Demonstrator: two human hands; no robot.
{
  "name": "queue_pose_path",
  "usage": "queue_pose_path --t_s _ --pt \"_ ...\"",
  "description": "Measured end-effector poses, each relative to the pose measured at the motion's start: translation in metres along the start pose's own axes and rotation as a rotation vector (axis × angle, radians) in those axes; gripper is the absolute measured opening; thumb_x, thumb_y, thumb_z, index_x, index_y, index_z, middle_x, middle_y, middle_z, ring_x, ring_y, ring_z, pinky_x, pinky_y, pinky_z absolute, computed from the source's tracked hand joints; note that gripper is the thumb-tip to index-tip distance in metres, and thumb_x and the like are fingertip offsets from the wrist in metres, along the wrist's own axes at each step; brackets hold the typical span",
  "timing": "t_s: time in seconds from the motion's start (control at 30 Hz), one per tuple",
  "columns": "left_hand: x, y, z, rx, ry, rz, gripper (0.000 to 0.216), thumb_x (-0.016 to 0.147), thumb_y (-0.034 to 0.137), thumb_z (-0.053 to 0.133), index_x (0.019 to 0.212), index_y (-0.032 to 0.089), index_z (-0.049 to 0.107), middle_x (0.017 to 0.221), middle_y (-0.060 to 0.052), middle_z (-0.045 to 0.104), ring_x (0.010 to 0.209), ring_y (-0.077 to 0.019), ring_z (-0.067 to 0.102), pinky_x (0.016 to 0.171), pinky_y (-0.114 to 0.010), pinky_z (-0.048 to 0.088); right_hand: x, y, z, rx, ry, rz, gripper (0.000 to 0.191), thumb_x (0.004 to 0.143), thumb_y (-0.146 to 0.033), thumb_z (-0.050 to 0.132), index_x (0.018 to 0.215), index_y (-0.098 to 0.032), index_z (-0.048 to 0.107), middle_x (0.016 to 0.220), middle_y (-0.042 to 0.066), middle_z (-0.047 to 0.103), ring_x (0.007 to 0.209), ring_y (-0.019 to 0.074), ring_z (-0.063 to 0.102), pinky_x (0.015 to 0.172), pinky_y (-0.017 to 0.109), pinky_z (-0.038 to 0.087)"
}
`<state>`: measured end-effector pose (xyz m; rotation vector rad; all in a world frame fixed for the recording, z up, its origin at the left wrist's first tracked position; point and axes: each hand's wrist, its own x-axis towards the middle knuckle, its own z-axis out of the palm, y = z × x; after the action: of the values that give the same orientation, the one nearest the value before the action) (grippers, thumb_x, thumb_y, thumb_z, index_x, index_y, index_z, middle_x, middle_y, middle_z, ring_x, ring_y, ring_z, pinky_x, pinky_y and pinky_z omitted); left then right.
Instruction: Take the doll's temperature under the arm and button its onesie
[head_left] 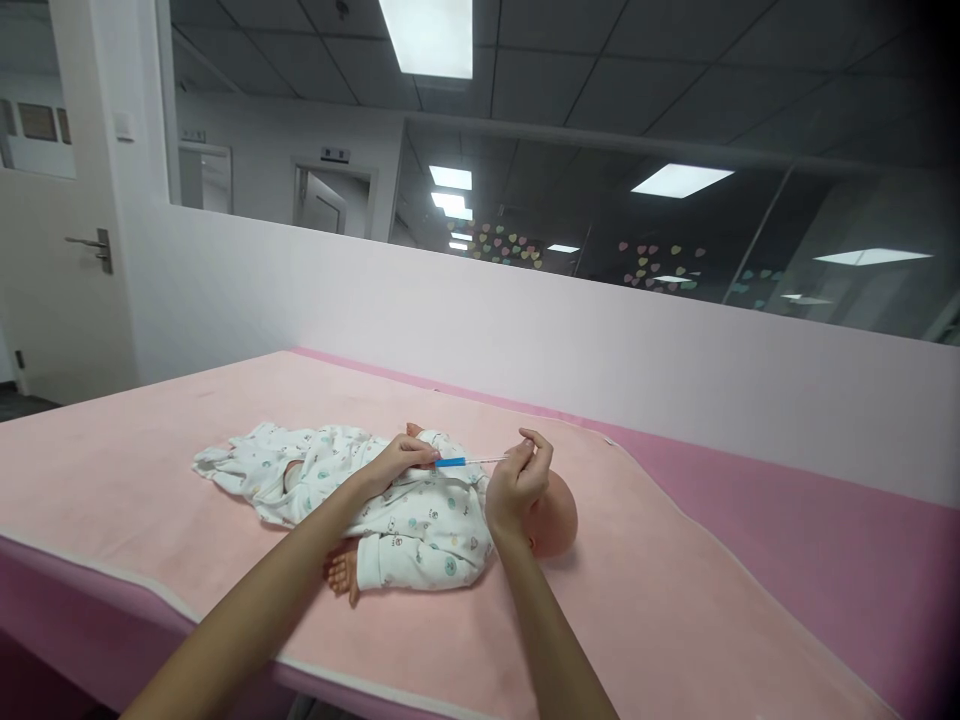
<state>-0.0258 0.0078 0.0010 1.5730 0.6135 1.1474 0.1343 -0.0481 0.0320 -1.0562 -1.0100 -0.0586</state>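
A baby doll in a white patterned sleepsuit lies on its back on a pink blanket, head to the right. Between my two hands I hold a thin glass thermometer with a blue end just above the doll's chest. My left hand pinches the blue end, fingers closed, resting near the doll's raised arm. My right hand pinches the clear tip end, fingers curled, and covers part of the doll's face.
The blanket covers a wide pink table set against a low pale partition wall. Glass panes with heart stickers run above it. A white door with a handle stands at the left.
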Motion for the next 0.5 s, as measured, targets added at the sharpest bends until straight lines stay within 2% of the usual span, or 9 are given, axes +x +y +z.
queue_pose_path --t_s 0.2,0.37,0.5 --pt "-0.001 -0.001 -0.006 -0.245 -0.076 0.032 0.026 0.064 0.034 0.068 0.056 0.01 0.062 0.052 0.0 0.047 0.054 -0.0084 0.04 0.052 -0.022 0.028 -0.006 0.004 0.008 0.133 -0.019 0.089 0.024 0.087 -0.03 0.029 0.095 -0.017 0.047 0.055 -0.005 0.042 0.049 0.0098 0.043 0.049 0.021 0.035" --pt "-0.001 0.0 -0.008 -0.347 -0.054 0.068 0.031 0.067 0.033 0.066 0.049 0.011 0.054 0.05 0.002 0.042 0.05 -0.0067 0.037 0.05 -0.022 0.026 -0.012 0.009 0.011 0.118 -0.059 0.033 0.024 0.086 -0.029 0.029 0.093 -0.017 0.048 0.055 -0.005 0.041 0.049 0.0101 0.042 0.051 0.022 0.035" --pt "-0.001 0.0 -0.007 -0.419 -0.031 0.071 0.022 0.064 0.029 0.07 0.056 0.011 0.059 0.049 0.003 0.042 0.049 -0.0061 0.037 0.05 -0.021 0.027 -0.014 0.01 0.01 0.057 -0.074 -0.02 0.027 0.086 -0.031 0.029 0.093 -0.017 0.051 0.061 -0.002 0.046 0.055 0.0115 0.044 0.056 0.025 0.036"
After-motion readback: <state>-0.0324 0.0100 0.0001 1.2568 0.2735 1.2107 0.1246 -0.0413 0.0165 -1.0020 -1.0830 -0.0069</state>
